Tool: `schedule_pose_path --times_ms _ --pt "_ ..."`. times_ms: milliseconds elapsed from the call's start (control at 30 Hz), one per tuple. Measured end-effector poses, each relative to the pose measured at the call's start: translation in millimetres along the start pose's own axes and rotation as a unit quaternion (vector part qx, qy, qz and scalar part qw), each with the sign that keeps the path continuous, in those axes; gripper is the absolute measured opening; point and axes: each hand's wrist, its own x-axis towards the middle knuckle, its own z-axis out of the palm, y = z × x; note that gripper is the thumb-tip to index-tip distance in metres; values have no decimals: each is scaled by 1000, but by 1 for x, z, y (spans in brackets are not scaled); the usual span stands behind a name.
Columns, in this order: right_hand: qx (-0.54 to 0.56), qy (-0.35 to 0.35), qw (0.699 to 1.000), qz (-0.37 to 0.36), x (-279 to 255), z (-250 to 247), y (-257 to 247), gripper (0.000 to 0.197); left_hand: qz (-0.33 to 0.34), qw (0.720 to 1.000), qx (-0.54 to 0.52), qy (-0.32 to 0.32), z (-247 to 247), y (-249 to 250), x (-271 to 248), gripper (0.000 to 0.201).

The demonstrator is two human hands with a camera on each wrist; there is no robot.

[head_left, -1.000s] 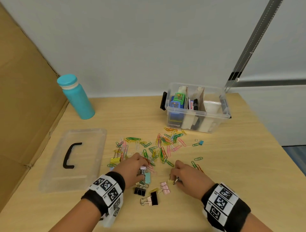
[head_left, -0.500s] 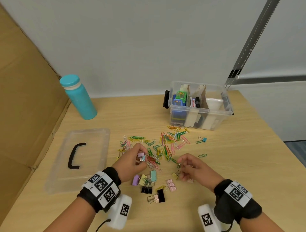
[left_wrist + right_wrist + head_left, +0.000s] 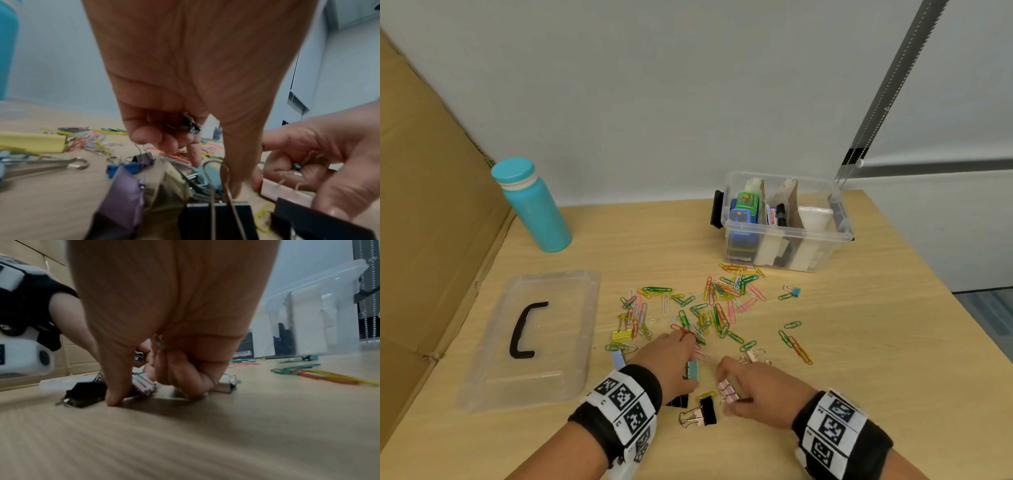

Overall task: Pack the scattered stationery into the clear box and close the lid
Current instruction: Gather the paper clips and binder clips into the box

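Both hands have dropped back to the surface on the near side of the clear box (image 3: 787,236), the left hand (image 3: 671,363) curled around small binder clips (image 3: 188,125) already gathered, the right hand (image 3: 756,394) pinching a pink binder clip (image 3: 727,392) to collect it.

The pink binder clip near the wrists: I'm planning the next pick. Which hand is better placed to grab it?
Right. The right hand has its fingertips at the pink binder clip; the left hand already holds small clips.

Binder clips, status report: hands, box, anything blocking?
Left hand grips small clips; right hand pinches pink binder clip. Clear box open, lid lies apart. Paper clips scattered; nothing blocks.
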Motion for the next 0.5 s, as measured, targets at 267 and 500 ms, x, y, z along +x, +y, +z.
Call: schedule_pose_path --times_ms 267,500 --pt "148 74 986 -11 -5 -12 2 33 -1 999 -49 12 1 0 2 35" --pt "610 114 784 21 -26 -94 34 32 -19 965 -243 99 -15 -1 -3 23"
